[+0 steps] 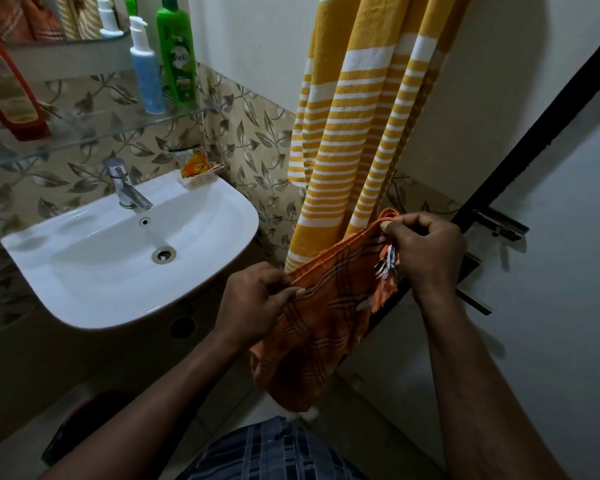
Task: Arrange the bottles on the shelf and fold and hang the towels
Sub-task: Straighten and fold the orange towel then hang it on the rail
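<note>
Folding step: left hand (257, 299) and right hand (426, 251), each grip pinched shut on the top edge of the orange checked towel (312, 341) stretched between them, next need corners aligned.

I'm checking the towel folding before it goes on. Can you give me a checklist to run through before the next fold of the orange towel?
1. Both hands gripping: left hand and right hand each pinch the top edge of the orange checked towel. Ok.
2. Top edges lined up: the layers run together between the hands. Ok.
3. Lower part hanging flat: it bunches and sags below the left hand. Not ok.
4. Towel clear of the sink: it hangs to the right of the basin, apart from it. Ok.
5. Hanging spot free: the yellow striped towel hangs just behind; its rail is out of view. Cannot tell.
</note>
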Demonstrator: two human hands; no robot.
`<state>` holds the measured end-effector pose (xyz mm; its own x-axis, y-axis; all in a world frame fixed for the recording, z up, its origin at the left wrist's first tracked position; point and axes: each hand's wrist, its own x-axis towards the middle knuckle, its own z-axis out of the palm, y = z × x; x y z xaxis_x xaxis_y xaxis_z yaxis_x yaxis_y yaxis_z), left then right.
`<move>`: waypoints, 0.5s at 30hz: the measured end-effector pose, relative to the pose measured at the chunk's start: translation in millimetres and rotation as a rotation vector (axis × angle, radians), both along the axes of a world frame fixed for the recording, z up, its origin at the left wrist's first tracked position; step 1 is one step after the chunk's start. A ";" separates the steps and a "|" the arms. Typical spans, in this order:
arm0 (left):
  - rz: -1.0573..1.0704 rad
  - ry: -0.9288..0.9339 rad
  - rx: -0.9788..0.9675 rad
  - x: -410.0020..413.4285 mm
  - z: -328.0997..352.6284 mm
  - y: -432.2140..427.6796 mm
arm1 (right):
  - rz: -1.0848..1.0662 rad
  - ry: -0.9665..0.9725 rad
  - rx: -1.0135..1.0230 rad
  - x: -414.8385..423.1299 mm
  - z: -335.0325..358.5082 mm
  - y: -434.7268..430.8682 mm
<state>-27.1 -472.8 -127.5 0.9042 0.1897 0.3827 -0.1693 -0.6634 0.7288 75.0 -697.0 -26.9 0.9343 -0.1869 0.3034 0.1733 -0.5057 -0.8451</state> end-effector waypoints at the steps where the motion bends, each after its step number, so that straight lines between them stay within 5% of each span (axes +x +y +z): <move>1: -0.009 0.002 -0.040 -1.0 2.9 3.9 | -0.003 0.002 -0.014 0.6 -0.7 -0.8; 8: 0.051 0.180 -0.519 -2.9 18.4 17.0 | 0.001 0.018 -0.061 3.6 -4.4 0.7; 15: 0.171 0.004 -0.103 -3.8 29.2 24.1 | 0.010 0.044 -0.057 5.0 -10.5 4.1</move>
